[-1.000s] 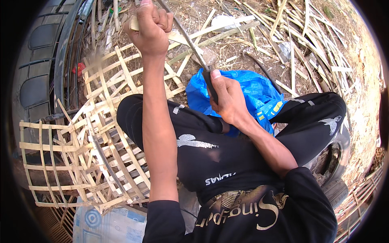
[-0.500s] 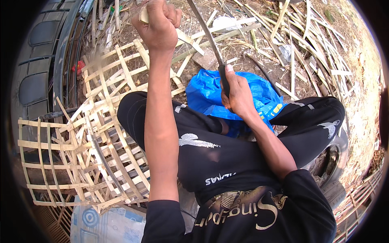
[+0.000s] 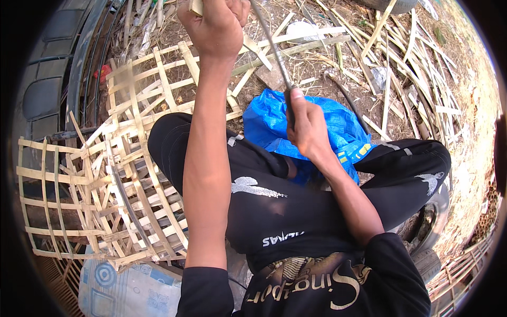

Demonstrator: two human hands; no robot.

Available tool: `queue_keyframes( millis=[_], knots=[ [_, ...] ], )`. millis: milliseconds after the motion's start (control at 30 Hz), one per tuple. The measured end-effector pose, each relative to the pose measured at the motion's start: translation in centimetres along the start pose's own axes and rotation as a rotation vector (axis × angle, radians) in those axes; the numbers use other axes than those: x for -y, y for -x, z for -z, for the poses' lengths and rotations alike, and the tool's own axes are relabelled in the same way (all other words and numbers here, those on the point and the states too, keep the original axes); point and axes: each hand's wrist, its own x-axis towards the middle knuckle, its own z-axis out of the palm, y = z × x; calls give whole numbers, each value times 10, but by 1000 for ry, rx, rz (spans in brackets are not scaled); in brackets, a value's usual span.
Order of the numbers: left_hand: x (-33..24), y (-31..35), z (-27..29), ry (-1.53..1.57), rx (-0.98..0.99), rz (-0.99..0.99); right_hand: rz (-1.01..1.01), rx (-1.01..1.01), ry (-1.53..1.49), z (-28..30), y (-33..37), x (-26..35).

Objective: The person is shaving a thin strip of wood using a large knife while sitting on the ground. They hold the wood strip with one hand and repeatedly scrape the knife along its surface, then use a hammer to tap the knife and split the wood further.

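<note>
My left hand (image 3: 215, 29) is raised at the top of the view, fingers closed round a pale bamboo strip (image 3: 196, 7). One end of the strip pokes out beside the thumb; the rest is mostly hidden by the fist. In my right hand (image 3: 308, 122) is the dark handle of a long knife (image 3: 274, 48), the thumb lying along its top. Its narrow blade points up and away, to the right of my left hand, and its tip is out of view. Beneath the right hand, a blue plastic sheet (image 3: 338, 117) lies bunched between my crossed legs.
To my left leans a woven bamboo lattice (image 3: 141, 142), above a patterned pale blue mat (image 3: 132, 288). Loose bamboo strips (image 3: 388, 68) lie heaped at the far right. A dark metal frame (image 3: 79, 79) stands at the far left, and a tire (image 3: 393, 4) shows at the top edge.
My left hand has shifted slightly to the right in the view, still gripping the strip. The knife stays in my right hand at nearly the same slant. The whole view has shifted a little.
</note>
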Motion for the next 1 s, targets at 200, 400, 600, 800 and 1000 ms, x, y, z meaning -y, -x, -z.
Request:
queue_keyframes(
  millis=[200,400,600,800,1000],
  knots=[
    [-8,-12,4,-15,18,-35,-383,-24,-4,18,-13,-31],
    [2,-14,1,5,136,-29,-113,99,-115,13,2,8],
    [-5,-13,6,21,61,-2,-42,87,-2,19,-4,33],
    [-7,-8,9,13,63,-10,-3,94,-184,15,-1,31],
    [-9,-18,22,-6,-20,13,-287,-16,137,26,-31,-4]
  ],
)
